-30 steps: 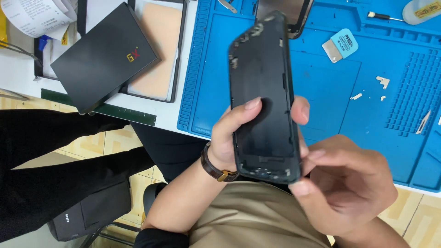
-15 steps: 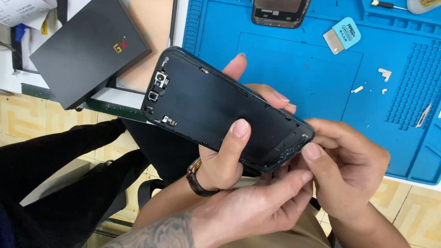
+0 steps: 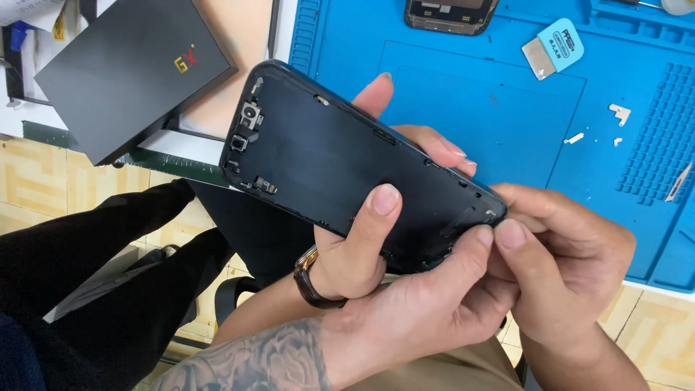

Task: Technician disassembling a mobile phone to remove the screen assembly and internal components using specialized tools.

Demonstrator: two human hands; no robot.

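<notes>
My left hand (image 3: 355, 253), with a brown-strapped watch, grips a black phone rear housing (image 3: 340, 159) held slantwise above my lap, thumb on its inner face and fingers behind its upper edge. The camera cutouts are at the housing's upper-left end. My right hand (image 3: 572, 268) pinches the lower-right end with thumb and fingertips. Another person's hand (image 3: 420, 311), on a tattooed forearm coming from the lower left, presses its thumb on that same end beside my right thumb.
A blue repair mat (image 3: 470, 108) covers the bench beyond. On it lie another phone body (image 3: 449, 14), a light-blue scraper tool (image 3: 554, 47) and small metal pieces (image 3: 619, 112). A black box (image 3: 123, 80) sits at upper left. A person in black clothing (image 3: 94, 275) is on the left.
The housing turned from upright to slanted, camera end to the upper left. The tattooed hand came in from the lower left and reached its lower end. My right hand closed on that end.
</notes>
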